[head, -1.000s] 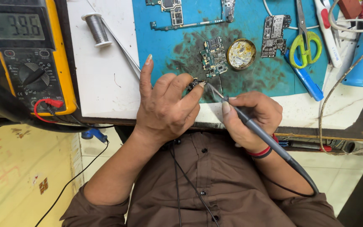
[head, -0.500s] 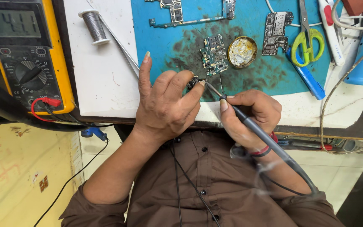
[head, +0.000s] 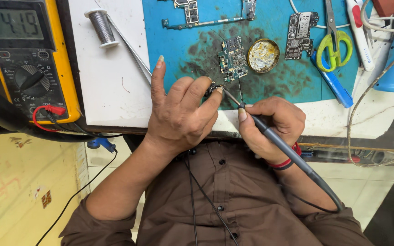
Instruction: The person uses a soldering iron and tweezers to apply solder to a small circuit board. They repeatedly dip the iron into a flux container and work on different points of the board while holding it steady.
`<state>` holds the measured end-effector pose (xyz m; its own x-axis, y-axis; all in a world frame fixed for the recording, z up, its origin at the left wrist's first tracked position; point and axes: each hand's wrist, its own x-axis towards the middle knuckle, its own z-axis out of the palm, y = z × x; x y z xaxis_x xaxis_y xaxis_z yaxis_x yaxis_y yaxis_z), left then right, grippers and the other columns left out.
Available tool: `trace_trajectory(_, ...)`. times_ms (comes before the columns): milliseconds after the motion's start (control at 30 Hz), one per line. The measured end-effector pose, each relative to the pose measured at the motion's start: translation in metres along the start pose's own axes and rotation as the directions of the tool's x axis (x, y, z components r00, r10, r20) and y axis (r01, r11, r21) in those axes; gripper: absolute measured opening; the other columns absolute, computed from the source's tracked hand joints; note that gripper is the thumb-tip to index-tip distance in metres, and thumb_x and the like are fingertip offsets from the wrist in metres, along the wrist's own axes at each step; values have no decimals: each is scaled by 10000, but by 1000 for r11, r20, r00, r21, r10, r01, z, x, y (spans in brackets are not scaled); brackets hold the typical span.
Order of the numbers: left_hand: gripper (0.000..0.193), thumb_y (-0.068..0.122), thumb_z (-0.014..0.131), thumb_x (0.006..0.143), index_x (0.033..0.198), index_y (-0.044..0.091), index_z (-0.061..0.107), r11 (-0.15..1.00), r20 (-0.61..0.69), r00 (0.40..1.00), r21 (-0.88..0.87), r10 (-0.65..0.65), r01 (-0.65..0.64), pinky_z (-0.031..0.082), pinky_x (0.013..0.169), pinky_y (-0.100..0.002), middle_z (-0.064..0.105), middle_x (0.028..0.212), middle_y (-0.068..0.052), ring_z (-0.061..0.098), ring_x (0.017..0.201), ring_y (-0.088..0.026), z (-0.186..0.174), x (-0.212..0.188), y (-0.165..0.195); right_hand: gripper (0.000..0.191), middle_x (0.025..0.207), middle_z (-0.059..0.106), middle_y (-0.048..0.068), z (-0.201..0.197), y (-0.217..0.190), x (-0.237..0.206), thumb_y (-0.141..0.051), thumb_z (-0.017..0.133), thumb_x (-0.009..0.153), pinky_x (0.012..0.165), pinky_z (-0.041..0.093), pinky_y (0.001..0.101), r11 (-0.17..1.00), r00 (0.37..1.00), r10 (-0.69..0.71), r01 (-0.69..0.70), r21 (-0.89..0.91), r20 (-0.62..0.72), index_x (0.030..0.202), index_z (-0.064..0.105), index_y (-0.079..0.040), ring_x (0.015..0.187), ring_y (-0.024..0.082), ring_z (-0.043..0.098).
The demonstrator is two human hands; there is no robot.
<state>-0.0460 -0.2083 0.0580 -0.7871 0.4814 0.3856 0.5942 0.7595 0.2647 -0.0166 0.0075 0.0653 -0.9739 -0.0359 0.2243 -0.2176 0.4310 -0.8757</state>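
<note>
My left hand (head: 181,111) pinches a tiny dark electronic part (head: 214,88) between thumb and fingertips at the near edge of the blue work mat (head: 192,50). My right hand (head: 272,127) grips a grey soldering iron (head: 270,134) like a pen, its metal tip touching that small part. The iron's cable runs back past my right wrist. A small green circuit board (head: 232,59) lies on the scorched mat just beyond my fingers, beside a round brass tin of flux (head: 263,55).
A yellow multimeter (head: 28,59) with red and black leads sits at the left. A solder spool (head: 100,27) and tweezers (head: 131,48) lie on the white surface. More circuit boards (head: 299,35), green-handled scissors (head: 334,41), a blue pen (head: 331,79) and cables fill the right.
My hands have barely moved. The iron tip stays on the small part. The multimeter reading has changed.
</note>
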Motion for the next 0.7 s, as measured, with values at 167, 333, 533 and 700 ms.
trace_trajectory(167,176,232,679,1001,1118,130,761,1000,7,1000,6,19,-19,148,1294,-626,594,1202,-25,567,1102,-212,-1,0,-1,148,818,671,86,-1,0,1,-1,795,881,553,440,229,1000,1000,-22,22,-7,6,925,654,-8,595,108,600)
trace_trajectory(333,183,234,669,999,1114,132,767,1000,14,1000,12,14,-14,137,1295,-622,596,1197,-20,572,1099,-205,-2,0,0,146,826,672,84,-1,-1,1,4,792,880,556,440,227,1000,1000,-23,23,-15,11,927,653,-7,599,105,598)
trace_trajectory(533,156,230,676,1011,1103,144,768,1000,6,1000,13,16,-16,122,1305,-615,610,1179,-10,574,1117,-199,1,2,0,127,841,677,75,1,-3,-1,18,785,903,549,427,217,999,999,50,-50,10,-15,947,667,1,599,83,578)
trace_trajectory(700,159,231,679,1002,1098,142,767,1000,10,1000,4,6,-6,119,1299,-617,617,1180,-15,579,1123,-203,-1,1,0,138,849,681,77,1,-2,1,15,795,896,558,433,219,1000,1000,1,-1,-6,-5,950,669,-1,610,86,587)
